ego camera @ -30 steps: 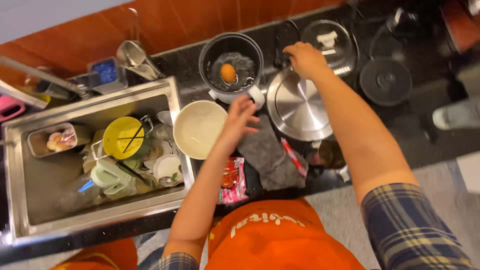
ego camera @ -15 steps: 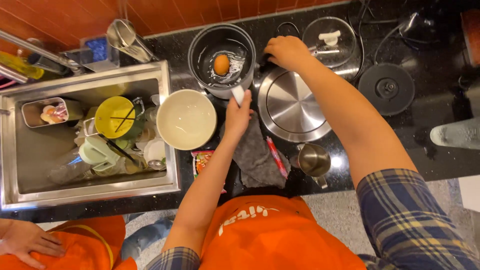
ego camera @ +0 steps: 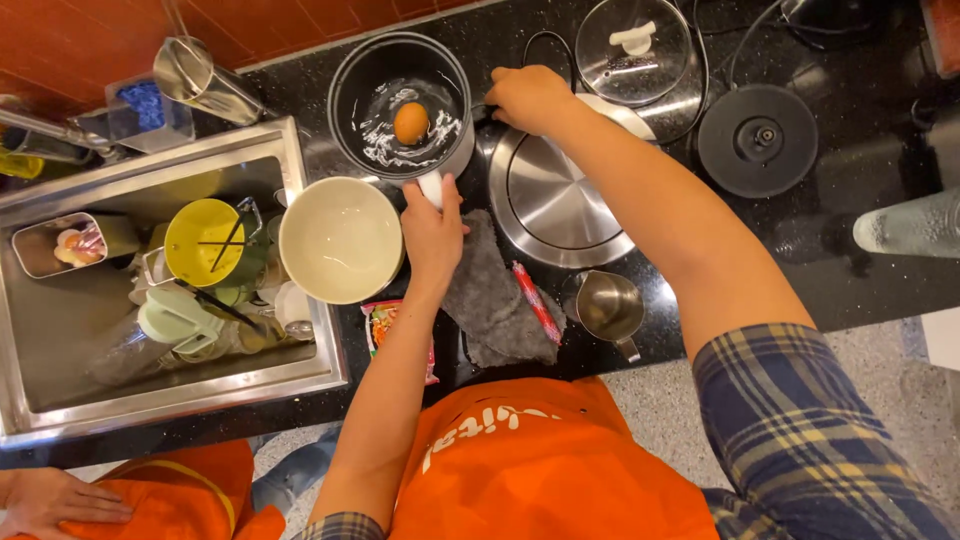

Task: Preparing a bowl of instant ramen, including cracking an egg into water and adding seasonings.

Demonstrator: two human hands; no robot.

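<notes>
Fingers of the left hand (ego camera: 432, 228) pinch the pot's white handle (ego camera: 431, 187); the right hand (ego camera: 527, 97) curls closed at the far rim. An egg (ego camera: 411, 122) sits in the pot (ego camera: 402, 108), cream bowl (ego camera: 340, 240) just left.

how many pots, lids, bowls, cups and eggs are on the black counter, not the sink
pot: 1
egg: 1
glass lid: 1
steel lid: 1
cream bowl: 1
steel cup: 1
total: 6

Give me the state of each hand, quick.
Left hand: closed on the small white handle of the dark round pot.
Right hand: closed at the pot's far side; grip hidden.
</notes>
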